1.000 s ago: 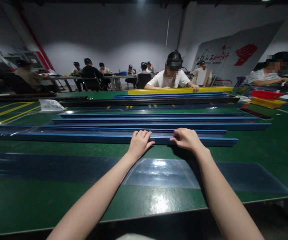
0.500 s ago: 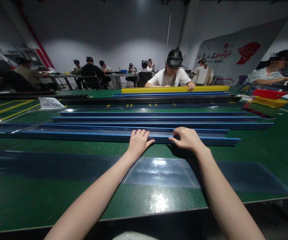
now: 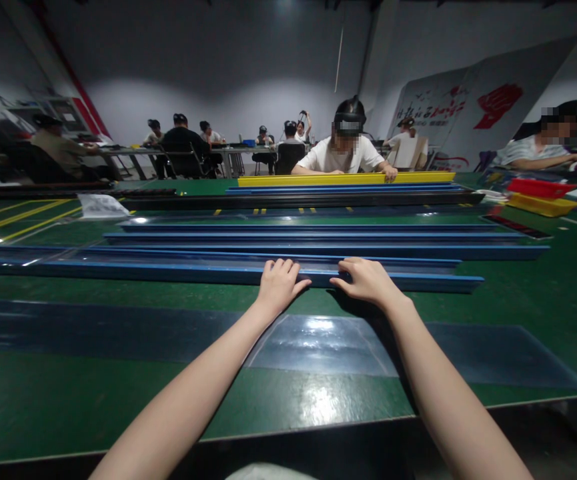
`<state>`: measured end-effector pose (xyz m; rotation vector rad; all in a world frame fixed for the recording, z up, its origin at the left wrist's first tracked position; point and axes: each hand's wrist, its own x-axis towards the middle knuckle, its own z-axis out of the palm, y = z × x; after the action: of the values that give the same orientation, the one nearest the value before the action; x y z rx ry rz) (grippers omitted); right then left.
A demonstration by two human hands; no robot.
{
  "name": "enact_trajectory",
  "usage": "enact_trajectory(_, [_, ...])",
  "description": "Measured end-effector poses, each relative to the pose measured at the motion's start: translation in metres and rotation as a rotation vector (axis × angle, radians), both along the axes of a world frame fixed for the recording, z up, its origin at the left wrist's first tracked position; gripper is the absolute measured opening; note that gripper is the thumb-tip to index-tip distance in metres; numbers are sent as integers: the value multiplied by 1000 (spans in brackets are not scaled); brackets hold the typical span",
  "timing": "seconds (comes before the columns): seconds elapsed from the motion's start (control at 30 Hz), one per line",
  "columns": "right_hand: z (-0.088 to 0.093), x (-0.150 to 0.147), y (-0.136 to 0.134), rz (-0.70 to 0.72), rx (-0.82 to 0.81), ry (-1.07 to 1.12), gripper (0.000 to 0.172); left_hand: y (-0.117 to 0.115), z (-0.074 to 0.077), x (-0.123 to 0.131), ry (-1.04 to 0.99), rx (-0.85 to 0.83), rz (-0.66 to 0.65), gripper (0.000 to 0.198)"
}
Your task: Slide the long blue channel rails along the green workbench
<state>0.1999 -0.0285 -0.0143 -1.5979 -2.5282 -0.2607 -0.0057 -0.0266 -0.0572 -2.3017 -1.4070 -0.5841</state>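
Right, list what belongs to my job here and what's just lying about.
In the job:
nearest blue channel, touched by the left hand and right hand

Apparently just lying about:
red tray
yellow tray
flat dark object

The one camera over there rides on the person's head, looking forward and down across the green table (image 3: 68,400). It is near enough that both forearms (image 3: 183,393) run in from the bottom edge, the left hand (image 3: 278,287) showing about mid-frame, the right hand (image 3: 365,283) just right of it. It takes a wide sweep, up to the far wall (image 3: 218,60) along the top.
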Motion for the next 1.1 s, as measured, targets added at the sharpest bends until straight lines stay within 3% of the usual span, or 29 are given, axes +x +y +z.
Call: enact_trajectory(1.1, [3,9,2,-5,-34,19,26,-1,2,0,-5,20,-41,39])
